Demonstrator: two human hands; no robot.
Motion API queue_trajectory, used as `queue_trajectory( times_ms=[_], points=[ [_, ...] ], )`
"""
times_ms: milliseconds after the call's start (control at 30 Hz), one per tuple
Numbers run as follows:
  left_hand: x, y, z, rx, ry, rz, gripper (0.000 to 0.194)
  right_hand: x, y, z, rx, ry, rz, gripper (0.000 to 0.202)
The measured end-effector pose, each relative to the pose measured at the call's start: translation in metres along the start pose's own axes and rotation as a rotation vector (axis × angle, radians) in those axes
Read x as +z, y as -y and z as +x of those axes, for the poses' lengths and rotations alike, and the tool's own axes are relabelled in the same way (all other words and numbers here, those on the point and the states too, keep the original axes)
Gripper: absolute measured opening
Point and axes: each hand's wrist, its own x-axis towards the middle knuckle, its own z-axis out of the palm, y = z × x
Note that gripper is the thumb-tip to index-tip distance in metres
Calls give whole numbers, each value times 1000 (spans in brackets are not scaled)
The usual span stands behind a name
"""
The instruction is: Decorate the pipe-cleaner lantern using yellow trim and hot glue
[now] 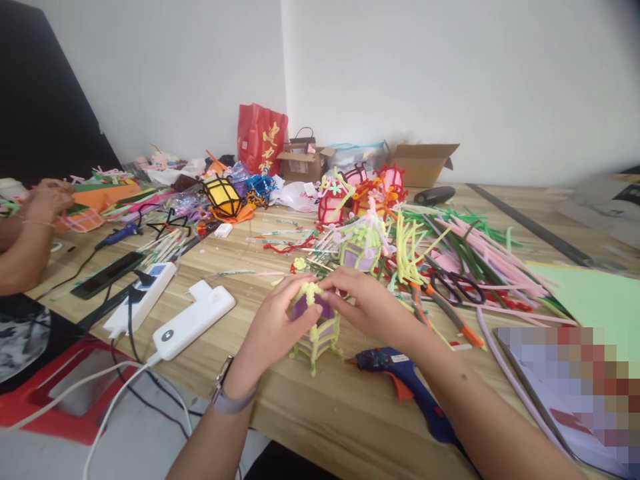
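A small lantern [320,343] with purple panels and a pale yellow-green pipe-cleaner frame stands at the table's front edge. My left hand [273,333] grips it from the left, thumb across its front and fingers behind the top. At its upper right, my right hand [357,297] has its fingertips closed on the lantern's top; the fingers partly hide what they pinch. A blue glue gun [400,373] lies beneath my right forearm. Just behind my hands sits another lilac and yellow-green lantern [357,250], with a little yellow pipe-cleaner flower [299,265] to its left.
Pink and green pipe cleaners [493,257], black scissors [457,283] and orange-handled pliers [453,313] lie at right. A white power bank [195,322] and a power strip [143,297] with cables are at left. Another person's hands [47,200] work at far left.
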Motion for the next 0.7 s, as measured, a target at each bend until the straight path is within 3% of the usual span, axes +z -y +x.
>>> queue_trajectory(
  times_ms=[367, 567, 700],
  points=[
    [0, 0, 1, -17, -11, -12, 33, -6, -3, 0, 93, -77, -28, 21],
    [-1, 0, 0, -10, 2, 5, 31, -8, -30, -6, 323, 20, -100, 26],
    [-2, 0, -1, -15, 14, 10, 31, -3, -57, -8, 417, 186, -282, 25]
  ],
)
